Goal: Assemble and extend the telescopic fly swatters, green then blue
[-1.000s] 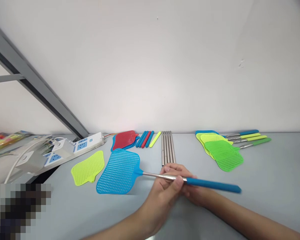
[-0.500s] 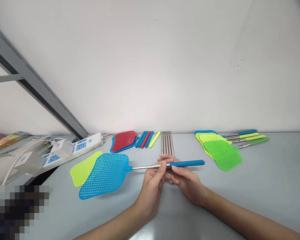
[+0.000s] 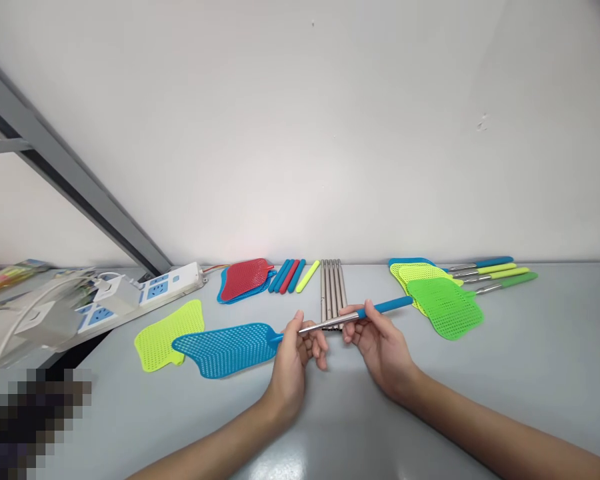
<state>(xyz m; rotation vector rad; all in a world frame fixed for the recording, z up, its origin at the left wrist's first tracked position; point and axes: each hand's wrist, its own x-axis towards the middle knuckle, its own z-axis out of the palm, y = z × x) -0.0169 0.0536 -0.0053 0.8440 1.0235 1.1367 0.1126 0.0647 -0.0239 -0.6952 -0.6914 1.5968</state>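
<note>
Above the smooth grey tabletop, both forearms angle inward, the left hand and the right hand set apart with palms turned toward each other. Between them hangs a blue swatter. The right thumb and fingers pinch it where the silvery metal rod meets the round blue handle; the left thumb lies over the thin end, its other fingers loosely curled, and seems to pinch too, though it hides the contact. Half a second ago the hands touched; now the left sits nearer the perforated blue flap, which has turned more edge-on. That bent mesh sheet partly overlaps, in view, a flat yellow-green mesh flap. Straight, dull metal tubes lie side by side behind the rod.
</note>
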